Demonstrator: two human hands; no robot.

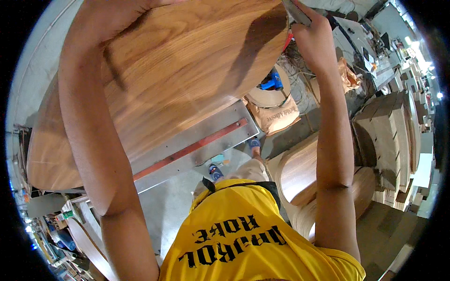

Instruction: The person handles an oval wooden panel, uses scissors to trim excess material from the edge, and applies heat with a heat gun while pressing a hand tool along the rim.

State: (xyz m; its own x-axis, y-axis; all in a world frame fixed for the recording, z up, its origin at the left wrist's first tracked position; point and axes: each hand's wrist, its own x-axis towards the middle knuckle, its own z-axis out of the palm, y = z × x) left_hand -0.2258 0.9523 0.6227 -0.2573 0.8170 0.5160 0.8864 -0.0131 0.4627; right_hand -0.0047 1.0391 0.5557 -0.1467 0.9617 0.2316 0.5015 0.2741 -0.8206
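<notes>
A large oval wood-grain board (187, 61) lies before me, its long curved edge towards my body. My left hand (143, 4) reaches over its far side at the top edge of the head view. Most of that hand is cut off, so its fingers do not show. At the board's right end, my right hand (315, 40) is closed round a grey flat bar (296, 12), which sits close to the board's rim. The bar's exact kind and its upper end are out of sight.
Under the board is a grey metal bed (197, 154) with a red strip. To the right are a blue power tool (272, 80) on a round roll (269, 98), a paper sack (276, 115), loose cables, stacked curved wood panels (300, 171) and stacked brown boards (382, 133).
</notes>
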